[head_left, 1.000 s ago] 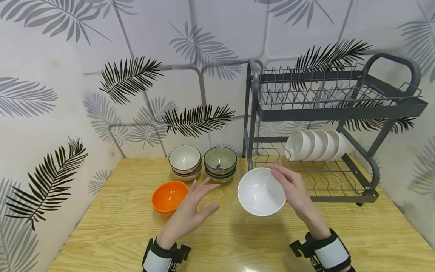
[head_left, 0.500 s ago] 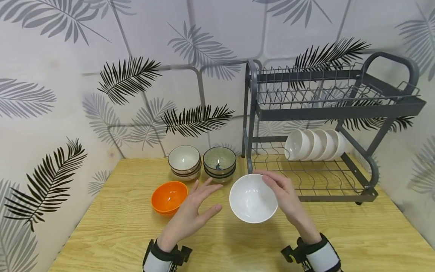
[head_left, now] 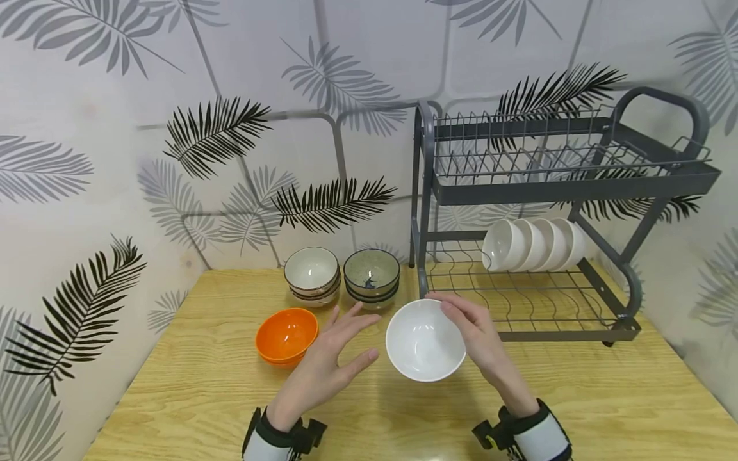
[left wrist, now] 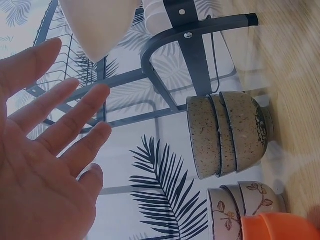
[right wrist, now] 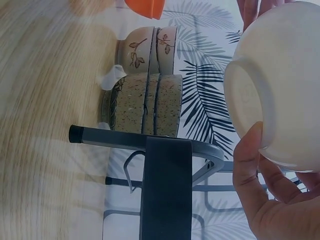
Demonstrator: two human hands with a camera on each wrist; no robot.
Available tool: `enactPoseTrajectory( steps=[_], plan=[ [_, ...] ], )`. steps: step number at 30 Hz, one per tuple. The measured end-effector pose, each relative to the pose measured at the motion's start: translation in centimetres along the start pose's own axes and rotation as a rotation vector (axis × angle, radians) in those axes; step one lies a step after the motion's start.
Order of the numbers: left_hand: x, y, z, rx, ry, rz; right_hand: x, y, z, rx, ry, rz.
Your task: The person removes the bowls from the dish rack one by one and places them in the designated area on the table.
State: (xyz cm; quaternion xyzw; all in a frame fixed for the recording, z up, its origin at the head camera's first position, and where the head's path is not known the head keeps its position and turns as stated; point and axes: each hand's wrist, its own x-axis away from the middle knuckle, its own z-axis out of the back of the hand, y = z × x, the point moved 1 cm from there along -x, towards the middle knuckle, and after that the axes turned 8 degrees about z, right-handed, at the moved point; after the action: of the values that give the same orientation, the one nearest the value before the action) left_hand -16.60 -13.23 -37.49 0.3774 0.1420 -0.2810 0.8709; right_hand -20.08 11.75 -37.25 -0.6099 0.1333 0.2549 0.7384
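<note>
My right hand [head_left: 474, 333] grips a plain white bowl [head_left: 425, 342] by its right side, above the table. The bowl tilts so its inside faces the head camera. The right wrist view shows its underside and foot ring [right wrist: 248, 95], with one fingertip against the foot. My left hand [head_left: 325, 365] holds nothing; its fingers are spread, with a gap between them and the white bowl. In the left wrist view the palm [left wrist: 45, 185] shows, the white bowl's edge beyond it. Left of that hand sit stacked orange bowls [head_left: 286, 334], partly hidden by it in the head view.
Behind the hands stand a stack of cream bowls with leaf patterns [head_left: 312, 272] and a stack of speckled grey-green bowls [head_left: 371, 274]. A dark two-tier dish rack [head_left: 567, 189] stands at right. Several white bowls [head_left: 533, 245] stand on edge on its lower tier.
My right hand has moved left and slightly nearer the body with the white bowl, closer to my left hand. The left hand has barely shifted, to the right.
</note>
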Motion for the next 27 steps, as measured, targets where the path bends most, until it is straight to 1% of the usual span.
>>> enactPoseTrajectory(
  steps=[7,9,17,23,27],
  plan=[
    [0.0,0.4,0.1,0.0,-0.011,0.011,0.0,0.1,0.0,0.012,-0.007,0.024],
    [0.0,0.4,0.1,0.001,-0.009,0.005,0.0,0.2,0.0,0.013,-0.008,0.024],
    [0.0,0.9,-0.1,-0.019,-0.008,-0.053,0.3,0.3,0.0,-0.019,-0.031,-0.008],
    [0.0,1.3,-0.2,-0.011,-0.036,-0.041,0.4,0.5,-0.2,-0.042,-0.056,-0.042],
    [0.0,1.5,-0.3,-0.011,-0.034,-0.043,0.4,0.6,-0.3,-0.043,-0.064,-0.046]
  ],
)
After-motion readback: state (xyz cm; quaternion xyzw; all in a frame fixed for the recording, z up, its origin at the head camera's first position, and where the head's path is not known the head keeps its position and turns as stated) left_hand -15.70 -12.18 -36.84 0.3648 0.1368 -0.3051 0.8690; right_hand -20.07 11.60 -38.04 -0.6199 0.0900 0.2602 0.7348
